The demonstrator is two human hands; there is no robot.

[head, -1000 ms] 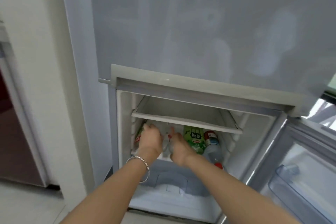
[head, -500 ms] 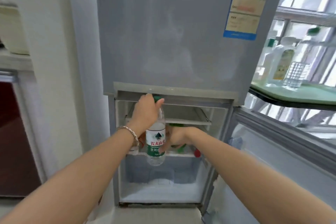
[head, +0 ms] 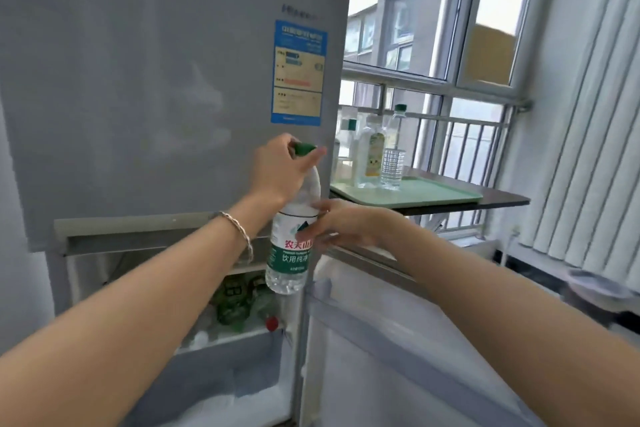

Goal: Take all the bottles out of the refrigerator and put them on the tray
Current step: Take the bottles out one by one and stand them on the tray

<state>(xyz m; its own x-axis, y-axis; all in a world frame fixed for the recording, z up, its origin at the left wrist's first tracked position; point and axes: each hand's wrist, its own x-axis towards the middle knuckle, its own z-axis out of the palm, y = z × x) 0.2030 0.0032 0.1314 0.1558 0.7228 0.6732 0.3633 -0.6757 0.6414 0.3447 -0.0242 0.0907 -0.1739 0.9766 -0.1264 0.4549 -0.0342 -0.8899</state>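
Before the grey refrigerator (head: pixel 156 80), a clear, green-capped, green-labelled bottle (head: pixel 292 246).

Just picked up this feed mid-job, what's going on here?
A person is emptying the refrigerator of bottles. The left hand holds a water bottle by its green cap, out in front of the open lower compartment, while the right hand closes on its side. Several bottles already stand on the green tray by the window. More bottles lie inside the compartment.
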